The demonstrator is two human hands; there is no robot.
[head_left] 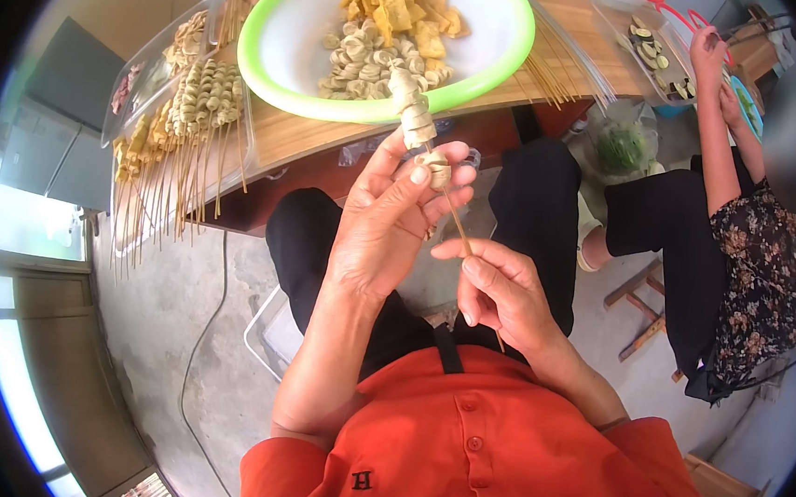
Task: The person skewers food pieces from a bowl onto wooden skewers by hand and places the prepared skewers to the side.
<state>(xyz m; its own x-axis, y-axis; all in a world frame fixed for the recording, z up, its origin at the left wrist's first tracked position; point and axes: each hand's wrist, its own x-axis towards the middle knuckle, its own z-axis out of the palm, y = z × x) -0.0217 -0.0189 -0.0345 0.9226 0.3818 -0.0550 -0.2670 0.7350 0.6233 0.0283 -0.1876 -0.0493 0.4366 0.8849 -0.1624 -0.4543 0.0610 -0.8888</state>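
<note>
A wooden skewer (457, 218) slants between my hands, with rolled pale tofu pieces (413, 109) threaded on its upper part. My left hand (392, 206) has its fingers curled around a lower roll (435, 169) on that skewer. Lower down, my right hand (505, 294) pinches the stick between thumb and fingers. Just beyond the skewer's top is a white bowl with a green rim (288, 102), holding more pale rolls (361, 63) and yellow-brown fried pieces (394, 7).
At left, a tray (250, 134) bears finished skewers (206, 98). Bare sticks (552, 74) lie on the wooden table (495, 90). To the right sit another person (761, 268), a tray of sliced pieces (652, 54), a bag of greens (619, 149) and a wooden stool (638, 305).
</note>
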